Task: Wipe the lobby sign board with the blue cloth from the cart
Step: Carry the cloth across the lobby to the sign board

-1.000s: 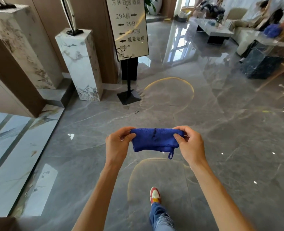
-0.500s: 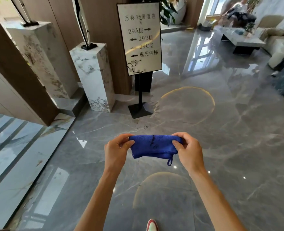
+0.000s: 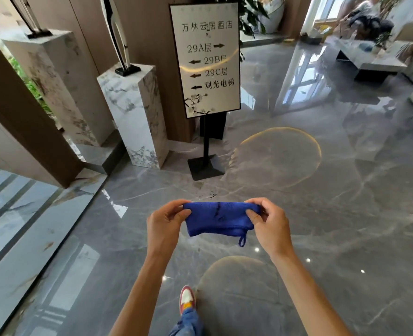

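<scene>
Blue cloth (image 3: 218, 220), folded into a band with a small loop hanging from its lower right corner, was stretched between two bare hands above a polished grey marble floor (image 3: 333, 226). The left hand (image 3: 163, 225) pinched the cloth's left end between thumb and curled fingers; the right hand (image 3: 269, 225) pinched the right end the same way. Farther off, left of centre, the sign (image 3: 209, 59) stood upright on a thin black post with a square base, well apart from the cloth. A white marble plinth (image 3: 132, 115) stood just left of the sign, a second plinth (image 3: 52, 86) farther left. A red-and-white shoe (image 3: 187, 298) showed near the bottom edge.
</scene>
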A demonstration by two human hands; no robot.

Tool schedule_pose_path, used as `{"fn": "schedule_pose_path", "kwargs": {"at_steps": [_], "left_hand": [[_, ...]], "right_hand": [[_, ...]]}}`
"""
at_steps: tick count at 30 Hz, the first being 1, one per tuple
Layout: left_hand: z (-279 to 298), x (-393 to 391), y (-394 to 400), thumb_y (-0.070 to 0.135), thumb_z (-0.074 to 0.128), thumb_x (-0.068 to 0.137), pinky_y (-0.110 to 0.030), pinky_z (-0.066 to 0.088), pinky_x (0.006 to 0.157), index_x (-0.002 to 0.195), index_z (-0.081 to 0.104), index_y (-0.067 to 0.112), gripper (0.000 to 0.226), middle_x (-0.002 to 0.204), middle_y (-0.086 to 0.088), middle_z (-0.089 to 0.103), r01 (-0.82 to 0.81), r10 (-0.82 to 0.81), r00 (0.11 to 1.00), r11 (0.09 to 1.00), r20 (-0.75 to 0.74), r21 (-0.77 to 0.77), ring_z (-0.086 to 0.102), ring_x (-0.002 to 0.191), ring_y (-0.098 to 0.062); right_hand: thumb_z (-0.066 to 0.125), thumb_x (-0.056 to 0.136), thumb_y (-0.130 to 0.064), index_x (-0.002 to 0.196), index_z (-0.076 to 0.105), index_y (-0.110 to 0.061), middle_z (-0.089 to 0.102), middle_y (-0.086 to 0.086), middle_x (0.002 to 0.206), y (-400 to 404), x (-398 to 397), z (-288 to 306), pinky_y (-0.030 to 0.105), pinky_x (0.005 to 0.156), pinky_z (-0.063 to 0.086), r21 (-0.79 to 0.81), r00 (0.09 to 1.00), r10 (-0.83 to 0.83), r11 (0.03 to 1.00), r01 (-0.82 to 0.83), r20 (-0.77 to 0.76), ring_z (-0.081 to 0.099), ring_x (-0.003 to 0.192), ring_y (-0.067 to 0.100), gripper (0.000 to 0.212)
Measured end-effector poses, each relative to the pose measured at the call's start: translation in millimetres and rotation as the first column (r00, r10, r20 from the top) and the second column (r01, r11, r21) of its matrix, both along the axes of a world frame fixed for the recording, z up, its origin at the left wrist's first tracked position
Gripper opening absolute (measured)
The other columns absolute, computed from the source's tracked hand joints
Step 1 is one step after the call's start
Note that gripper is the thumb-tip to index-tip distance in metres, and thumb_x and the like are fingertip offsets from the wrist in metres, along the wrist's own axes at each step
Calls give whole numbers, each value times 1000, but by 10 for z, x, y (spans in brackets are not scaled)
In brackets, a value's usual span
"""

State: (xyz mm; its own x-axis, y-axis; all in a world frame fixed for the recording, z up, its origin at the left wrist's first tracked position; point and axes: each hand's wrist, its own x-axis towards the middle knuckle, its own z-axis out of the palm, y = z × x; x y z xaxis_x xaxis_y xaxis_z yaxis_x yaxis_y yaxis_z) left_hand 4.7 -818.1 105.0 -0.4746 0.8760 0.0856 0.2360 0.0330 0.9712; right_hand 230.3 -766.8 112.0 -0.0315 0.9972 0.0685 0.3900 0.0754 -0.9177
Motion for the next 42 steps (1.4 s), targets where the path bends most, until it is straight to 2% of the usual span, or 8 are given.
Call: {"fn": "schedule_pose_path", "kwargs": {"at_steps": [3, 6, 13, 18, 25, 31, 36, 42], "left_hand": [[-1, -106, 351, -4, 70, 83, -13, 53, 73, 86, 76, 31, 36, 80, 16, 76, 12, -12, 1000, 1000, -1, 15, 70, 77, -2], [12, -260, 744, -3, 70, 84, -17, 55, 74, 92, 78, 23, 28, 82, 9, 78, 16, -17, 999, 999, 32, 30, 72, 81, -7], [59, -653, 1565, -3, 70, 85, -21, 58, 74, 93, 78, 21, 27, 82, 8, 78, 33, -37, 997, 997, 61, 64, 73, 79, -8], [13, -802, 1992, -4, 70, 84, -12, 54, 71, 90, 76, 26, 31, 82, 14, 77, 34, -37, 998, 998, 53, 57, 71, 75, -2], [-35, -834, 2624, -4, 71, 84, -9, 52, 70, 92, 76, 22, 29, 83, 16, 76, 21, -23, 999, 999, 45, 31, 71, 76, 0], [-83, -759, 3369, -4, 72, 83, -9, 51, 70, 94, 78, 18, 25, 82, 14, 77, -30, 29, 999, 999, 31, 33, 71, 77, -2], [-33, -589, 4101, -3, 72, 84, -8, 51, 68, 88, 75, 32, 36, 79, 18, 76, -59, 58, 998, 997, 23, 44, 70, 75, 1], [6, -346, 4881, 0, 74, 84, -10, 52, 67, 90, 77, 26, 27, 79, 6, 77, -116, 115, 992, 993, 59, 16, 72, 75, -6]], "right_hand": [[65, 89, -1, 89, 69, -31, 74, -11, 87, 341, -106, -5, 38, 79, 59, 11, 1000, -3, 1000, 3, 2, 70, 86, 11, 31], [64, 89, 2, 88, 69, -30, 74, -12, 86, 707, -260, 25, 34, 77, 59, 16, 999, -12, 1000, 13, -33, 71, 84, 10, 32], [64, 89, 3, 91, 70, -27, 75, -13, 88, 1496, -624, 102, 26, 76, 56, 43, 998, -12, 999, 14, -63, 71, 85, 7, 31], [64, 88, 5, 91, 70, -25, 75, -6, 87, 1898, -783, 90, 34, 79, 59, 26, 997, -28, 999, 30, -65, 71, 84, 11, 31], [63, 89, 5, 93, 71, -22, 76, -5, 89, 2581, -835, 40, 43, 83, 60, -16, 997, -12, 1000, 11, -71, 72, 87, 13, 28], [63, 89, 5, 94, 71, -23, 76, -4, 91, 3424, -789, -3, 43, 86, 59, -12, 995, 26, 1000, -27, -93, 72, 89, 14, 29], [64, 89, 5, 93, 71, -27, 76, -6, 90, 4245, -648, -9, 44, 86, 58, 2, 992, 59, 998, -59, -113, 72, 89, 14, 33], [63, 91, 2, 94, 70, -28, 76, -11, 89, 5129, -433, 40, 38, 83, 59, -21, 988, 116, 993, -119, -102, 72, 88, 9, 32]]}}
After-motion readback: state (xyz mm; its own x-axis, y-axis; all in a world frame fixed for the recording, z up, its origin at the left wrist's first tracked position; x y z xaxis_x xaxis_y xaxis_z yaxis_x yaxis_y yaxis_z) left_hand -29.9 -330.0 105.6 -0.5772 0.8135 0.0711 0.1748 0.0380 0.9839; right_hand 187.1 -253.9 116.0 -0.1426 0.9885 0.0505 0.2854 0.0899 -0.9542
